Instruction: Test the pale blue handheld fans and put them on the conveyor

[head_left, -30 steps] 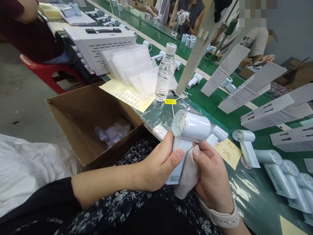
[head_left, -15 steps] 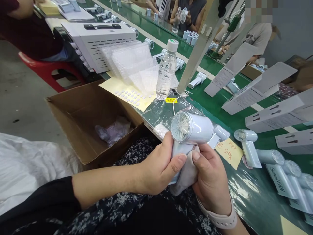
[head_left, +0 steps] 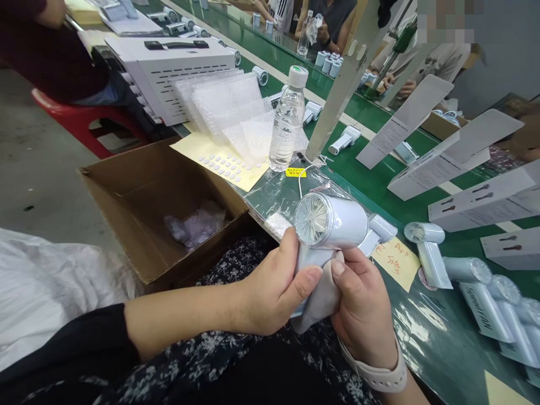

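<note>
A light-blue handheld fan [head_left: 346, 221] with a round ribbed end is held over my lap, at the table's near edge. My left hand [head_left: 274, 287] is closed round its handle, thumb lying across the front. In my right hand [head_left: 365, 298] a grey cloth [head_left: 320, 304] is pinched and pressed against the handle's side. The cloth and my fingers hide most of the handle. Just behind, another fan [head_left: 382, 228] lies on the table, beside a yellow note [head_left: 396, 264] with red handwriting.
An open cardboard box [head_left: 164, 214] with plastic scraps stands at left. Beyond it are a sticker sheet [head_left: 223, 163], bubble bags [head_left: 232, 107] and a water bottle [head_left: 287, 124]. White cartons [head_left: 439, 163] ride the green belt at right. More fans [head_left: 485, 304] lie nearby. Co-workers sit opposite.
The white cartons and a fan on the belt have shifted slightly to the right. My hands, the held fan and the cloth are almost unchanged.
</note>
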The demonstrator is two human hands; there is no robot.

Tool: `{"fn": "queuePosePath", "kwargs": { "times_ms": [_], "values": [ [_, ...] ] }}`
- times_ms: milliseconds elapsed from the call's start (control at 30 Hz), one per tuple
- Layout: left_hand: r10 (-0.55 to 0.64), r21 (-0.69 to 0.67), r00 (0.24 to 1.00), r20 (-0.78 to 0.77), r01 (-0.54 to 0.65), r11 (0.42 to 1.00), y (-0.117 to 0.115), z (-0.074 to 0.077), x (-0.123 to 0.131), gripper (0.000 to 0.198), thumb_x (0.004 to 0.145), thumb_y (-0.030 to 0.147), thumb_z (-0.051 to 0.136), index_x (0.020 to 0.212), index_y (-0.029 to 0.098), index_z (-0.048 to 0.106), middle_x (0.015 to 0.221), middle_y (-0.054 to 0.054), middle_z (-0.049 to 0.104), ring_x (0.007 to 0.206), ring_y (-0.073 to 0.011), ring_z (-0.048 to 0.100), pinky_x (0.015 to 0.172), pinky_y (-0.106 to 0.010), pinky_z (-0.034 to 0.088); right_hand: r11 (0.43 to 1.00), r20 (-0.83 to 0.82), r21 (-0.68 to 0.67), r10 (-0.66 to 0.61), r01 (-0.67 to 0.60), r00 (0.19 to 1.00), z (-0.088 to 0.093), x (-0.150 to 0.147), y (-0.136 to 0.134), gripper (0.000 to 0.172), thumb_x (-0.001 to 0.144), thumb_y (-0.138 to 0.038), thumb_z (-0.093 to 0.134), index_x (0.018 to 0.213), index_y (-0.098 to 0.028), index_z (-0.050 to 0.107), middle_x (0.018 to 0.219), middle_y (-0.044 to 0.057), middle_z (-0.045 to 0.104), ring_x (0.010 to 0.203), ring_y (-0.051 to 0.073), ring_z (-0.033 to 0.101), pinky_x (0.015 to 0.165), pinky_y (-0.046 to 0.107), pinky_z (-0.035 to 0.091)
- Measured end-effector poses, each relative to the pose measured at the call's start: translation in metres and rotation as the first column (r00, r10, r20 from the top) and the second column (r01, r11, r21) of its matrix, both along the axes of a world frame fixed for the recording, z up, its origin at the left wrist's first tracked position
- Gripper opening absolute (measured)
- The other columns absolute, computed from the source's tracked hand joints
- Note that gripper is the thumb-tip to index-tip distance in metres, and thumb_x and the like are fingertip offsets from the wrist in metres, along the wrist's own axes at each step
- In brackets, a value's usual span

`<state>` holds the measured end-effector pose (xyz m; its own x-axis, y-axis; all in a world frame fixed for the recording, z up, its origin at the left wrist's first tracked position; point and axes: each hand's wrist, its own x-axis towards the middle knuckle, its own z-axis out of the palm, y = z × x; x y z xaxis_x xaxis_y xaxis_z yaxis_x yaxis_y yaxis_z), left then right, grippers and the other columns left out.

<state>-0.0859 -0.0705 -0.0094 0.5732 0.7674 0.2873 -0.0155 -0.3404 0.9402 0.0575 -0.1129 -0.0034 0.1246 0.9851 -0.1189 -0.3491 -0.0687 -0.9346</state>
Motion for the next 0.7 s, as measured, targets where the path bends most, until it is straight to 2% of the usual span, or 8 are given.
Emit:
{"fn": "queuePosePath", "kwargs": {
  "times_ms": [167,400,567,700],
  "values": [
    [0.002,0.006,1.0,-0.025,-0.002,1.0,-0.0007,0.0006,0.0005,0.038,0.099,0.046,0.033,0.122,0.016,0.032,0.115,-0.015,0.06,0.097,-0.0243,0.062,0.089,-0.044,0.052,1.0,-0.017,0.02,-0.012,0.013,1.0,-0.0001,0.0001,0.0011,0.024,0.085,-0.034,0.072,0.108,-0.026,0.074,0.095,0.003,0.077,0.088,0.022,0.07,0.077,0.032,0.057],
    [0.001,0.055,1.0,-0.007,-0.001,0.998,0.0,-0.0011,0.0009,0.041,0.1,0.042,0.034,0.132,0.018,0.026,0.124,-0.015,0.057,0.108,-0.0237,0.06,0.093,-0.042,0.051,0.999,-0.022,0.034,0.015,-0.015,1.0,-0.0007,0.0015,0.0001,0.025,0.085,-0.034,0.073,0.108,-0.026,0.074,0.093,0.003,0.077,0.085,0.022,0.071,0.074,0.031,0.058],
    [-0.007,0.024,1.0,-0.019,0.007,1.0,-0.0002,0.0002,0.0019,0.037,0.1,0.042,0.033,0.127,0.017,0.03,0.123,-0.016,0.057,0.106,-0.0239,0.06,0.093,-0.043,0.05,0.999,-0.03,0.043,-0.019,0.02,0.999,-0.0003,0.0006,0.0007,0.021,0.086,-0.033,0.073,0.106,-0.029,0.075,0.094,0.002,0.077,0.086,0.02,0.071,0.075,0.03,0.058],
    [-0.008,0.019,1.0,0.013,0.008,1.0,-0.0011,0.0007,0.0013,0.043,0.1,0.045,0.033,0.129,0.014,0.03,0.125,-0.017,0.056,0.108,-0.0262,0.06,0.095,-0.044,0.048,0.999,-0.015,0.035,0.023,-0.022,1.0,0.0,0.0007,0.0002,0.024,0.085,-0.034,0.073,0.107,-0.026,0.074,0.093,0.003,0.077,0.087,0.022,0.071,0.074,0.032,0.059]
  ]
}}
